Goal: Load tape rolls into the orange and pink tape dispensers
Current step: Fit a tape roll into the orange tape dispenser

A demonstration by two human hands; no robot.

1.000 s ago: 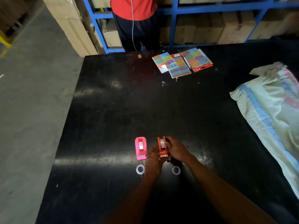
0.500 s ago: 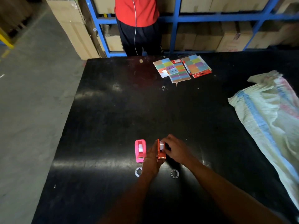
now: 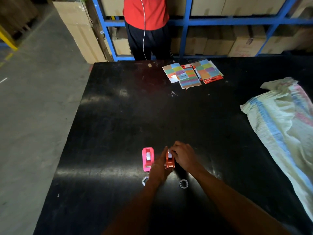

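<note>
The orange tape dispenser stands on the black table near its front, with a pale tape roll in its top. My left hand grips its left side. My right hand covers its right side, with fingertips on the tape roll. The pink tape dispenser stands free just to the left, a white roll seated in it. Two small white rings lie in front: one in the open, the other partly hidden by my left wrist.
Colourful sticky-note packs lie at the table's far edge. A woven sack drapes over the right side. A person in a red top stands beyond the far edge, in front of blue shelving with cardboard boxes.
The view has tilted a little, so everything sits slightly lower in frame. My right fingers have shifted onto the top of the orange dispenser's roll. The pink dispenser has not moved.
</note>
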